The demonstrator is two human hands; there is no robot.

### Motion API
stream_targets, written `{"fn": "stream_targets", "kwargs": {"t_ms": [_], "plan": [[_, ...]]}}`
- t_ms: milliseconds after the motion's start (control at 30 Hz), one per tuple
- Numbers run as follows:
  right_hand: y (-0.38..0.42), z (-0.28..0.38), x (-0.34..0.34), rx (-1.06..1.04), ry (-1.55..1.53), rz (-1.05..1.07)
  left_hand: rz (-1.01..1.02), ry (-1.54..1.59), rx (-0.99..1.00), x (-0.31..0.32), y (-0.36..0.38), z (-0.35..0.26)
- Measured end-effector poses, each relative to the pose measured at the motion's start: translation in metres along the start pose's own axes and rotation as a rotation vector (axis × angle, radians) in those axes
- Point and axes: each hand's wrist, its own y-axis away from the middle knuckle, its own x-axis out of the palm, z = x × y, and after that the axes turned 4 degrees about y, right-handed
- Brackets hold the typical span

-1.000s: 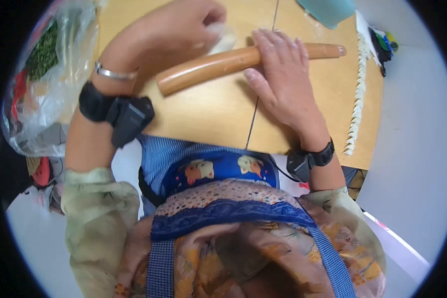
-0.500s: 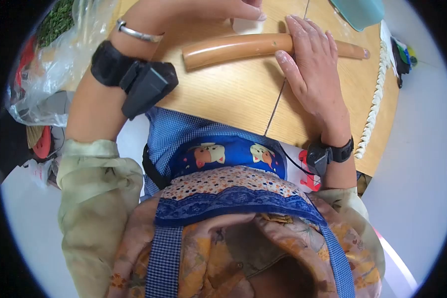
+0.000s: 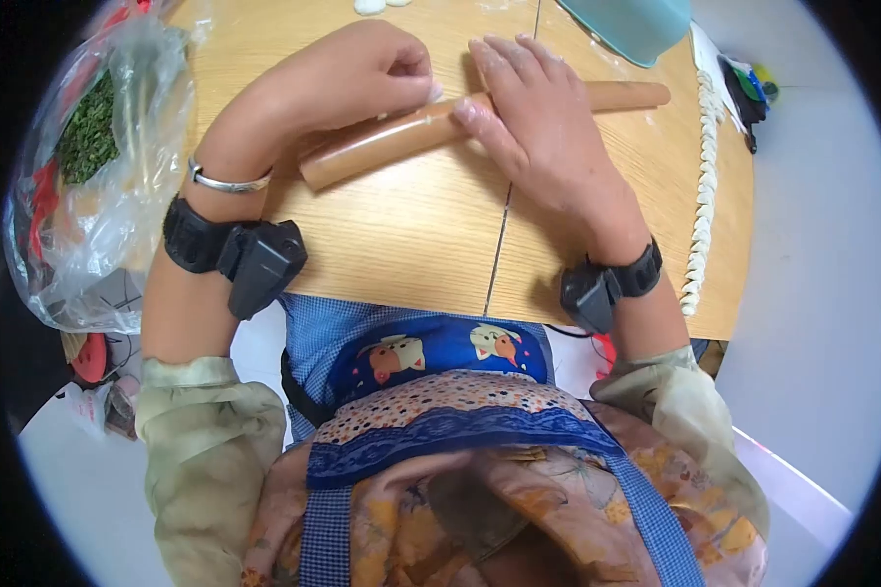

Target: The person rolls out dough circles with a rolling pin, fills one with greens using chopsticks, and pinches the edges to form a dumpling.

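My left hand point(image 3: 377, 78) is closed, its fingers curled together over the left part of a wooden rolling pin point(image 3: 367, 155). A pale bit of dough point(image 3: 435, 94) shows at its fingertips; most of that piece is hidden by the hand. My right hand point(image 3: 548, 122) lies flat across the pin, fingers stretched out and whitened with flour, thumb resting along the pin. The pin slants on the wooden table point(image 3: 401, 245), its right end higher in the view.
A long row of overlapping pale dough pieces point(image 3: 700, 205) lies along the table's right edge. At the far right stands a teal bowl point(image 3: 636, 24). White dough rounds point(image 3: 370, 6) are at the far edge of view. Left, a clear plastic bag point(image 3: 152, 147) holds chopped greens point(image 3: 90, 132).
My view has shifted, showing more of the table's far side. My left hand has come closer to the rolling pin, its fingers now curled. The pin is tilted more steeply, with my right hand still on it.
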Motion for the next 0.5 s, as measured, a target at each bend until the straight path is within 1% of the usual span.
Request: {"fn": "stream_targets", "kwargs": {"t_ms": [100, 233, 300, 333, 400, 433, 500], "plan": [[0.026, 0.011, -0.013, 0.024, 0.003, 0.054, 0.048, -0.057, 0.052, -0.002, -0.004, 0.010], [0.054, 0.022, -0.026, 0.067, 0.000, 0.120, 0.056, -0.046, 0.094, -0.002, -0.003, 0.006], [0.061, 0.026, -0.029, 0.078, -0.003, 0.122, 0.126, 0.288, 0.116, 0.002, -0.003, 0.006], [0.063, 0.027, -0.030, 0.090, -0.006, 0.125, 0.126, 0.288, 0.117, 0.002, -0.003, 0.005], [0.062, 0.026, -0.031, 0.085, -0.014, 0.121, 0.190, 0.175, 0.082, 0.001, -0.002, 0.002], [0.061, 0.026, -0.031, 0.080, -0.022, 0.117, 0.190, 0.175, 0.083, 0.000, -0.001, 0.000], [0.055, 0.021, -0.027, 0.059, -0.011, 0.111, 0.097, -0.030, 0.104, 0.001, -0.001, -0.001]]}}
